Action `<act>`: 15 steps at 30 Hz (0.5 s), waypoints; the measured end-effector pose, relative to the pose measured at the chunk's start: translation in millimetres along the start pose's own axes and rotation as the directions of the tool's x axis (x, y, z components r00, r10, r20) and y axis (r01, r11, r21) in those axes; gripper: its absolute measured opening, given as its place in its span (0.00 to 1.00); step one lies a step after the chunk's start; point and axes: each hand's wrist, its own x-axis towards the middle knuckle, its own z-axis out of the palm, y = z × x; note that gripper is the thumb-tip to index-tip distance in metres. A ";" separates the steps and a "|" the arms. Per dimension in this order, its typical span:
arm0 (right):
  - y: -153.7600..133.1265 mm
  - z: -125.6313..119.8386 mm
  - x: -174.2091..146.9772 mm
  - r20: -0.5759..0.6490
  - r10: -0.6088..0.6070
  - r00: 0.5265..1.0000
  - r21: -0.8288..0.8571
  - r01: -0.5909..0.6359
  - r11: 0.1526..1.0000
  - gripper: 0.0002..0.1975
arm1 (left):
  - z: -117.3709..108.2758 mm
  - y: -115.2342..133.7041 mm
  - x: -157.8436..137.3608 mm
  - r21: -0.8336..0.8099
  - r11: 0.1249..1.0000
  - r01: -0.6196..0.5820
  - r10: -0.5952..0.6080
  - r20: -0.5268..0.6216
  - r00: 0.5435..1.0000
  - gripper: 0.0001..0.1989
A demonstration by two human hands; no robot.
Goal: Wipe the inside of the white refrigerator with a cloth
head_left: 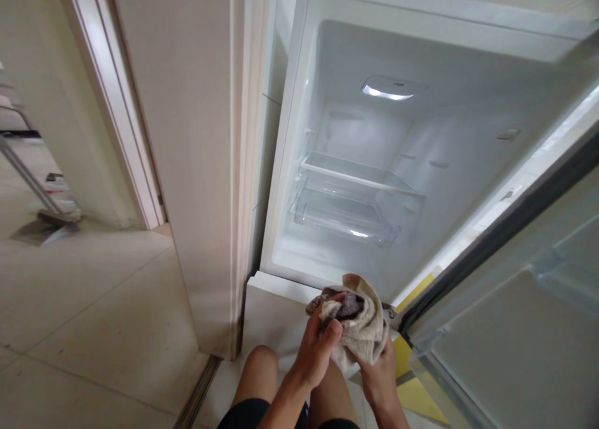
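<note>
Both my hands grip a bunched beige cloth (369, 326) with darker patches, held above my knees. My left hand (318, 348) wraps its left side, with the thumb lying across the front. On the lower right, my right hand (380, 369) closes around the cloth, its fingers partly hidden behind the folds. Just beyond the cloth stands an open refrigerator (290, 245), its inside lit by a lamp (388, 92). A glass shelf (360, 172) and a clear plastic drawer (341, 220) sit low in the compartment.
The open refrigerator door (528, 348) slants along the right side. A pale door panel (196, 167) stands close on the left, above a floor track (199, 391). Farther left, a dustpan (47, 226) rests on the tiled floor (93, 316). Yellow panels (418, 398) show beneath the door.
</note>
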 end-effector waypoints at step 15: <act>-20.2 15.8 -10.4 -0.027 -0.241 0.970 -0.079 0.238 0.968 0.34 | -46.2 10.1 -7.9 -0.362 0.906 0.219 -0.292 -0.162 0.943 0.46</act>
